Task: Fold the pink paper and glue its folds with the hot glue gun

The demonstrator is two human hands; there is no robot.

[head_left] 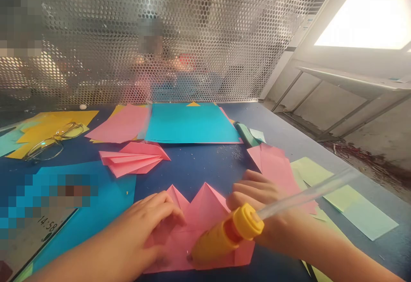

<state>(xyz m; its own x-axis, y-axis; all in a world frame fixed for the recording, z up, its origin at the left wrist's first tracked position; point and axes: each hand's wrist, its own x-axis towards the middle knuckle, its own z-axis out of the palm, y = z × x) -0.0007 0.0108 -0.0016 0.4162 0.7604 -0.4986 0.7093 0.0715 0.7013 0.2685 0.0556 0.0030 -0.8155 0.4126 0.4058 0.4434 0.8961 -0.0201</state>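
We have the folded pink paper point(199, 220) on the table right before us, its two peaks pointing away and its straight edge towards us, likely turned so that its near part is within easy reach of both hands; the left hand point(157, 220) lies over its left side, thumb spread apart from the bent fingers, seemingly to keep the sheet from sliding; the right hand point(261, 194) is curled around a yellow glue gun point(218, 239), though the gun's body hides the handle and we cannot tell how the thumb sits; the nozzle slants down to the paper, probably for aim, but blur keeps us from telling whether it touches; a clear stick point(305, 194) juts from the gun's rear over the right wrist.

Just beyond, we see folded pink pieces point(135, 160) piled together, perhaps to stay handy; loose pink sheets point(272, 162) and green sheets point(369, 213) lie to the right, blue sheets point(192, 123) ahead, yellow sheets point(45, 125) far left beneath eyeglasses point(48, 147); a device reading 14:58 point(48, 230) rests at lower left, on a blue sheet point(118, 196); a perforated screen point(231, 37) stands behind the table point(202, 162).
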